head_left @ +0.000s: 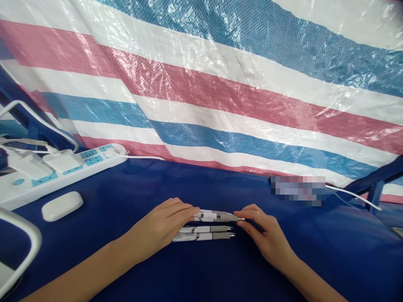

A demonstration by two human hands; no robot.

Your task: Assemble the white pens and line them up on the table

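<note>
A white pen with a grey grip (217, 216) spans the gap between my two hands. My left hand (171, 220) is closed on its rear end, the fingers covering that part. With thumb and fingertips, my right hand (267, 233) pinches the pen at its tip. Just below, two similar pens lie side by side on the dark blue surface (201, 272): an upper pen (204, 229) and a lower pen (206, 236), both with tips pointing right. My left hand partly hides their rear ends.
On the left lies a white power strip (97, 165) with plugged-in chargers (64, 159) and cables. A white rounded case (62, 206) is near it. A blurred-out object (297, 188) sits at the back right by a white cable (352, 195). A striped plastic sheet (220, 88) hangs behind.
</note>
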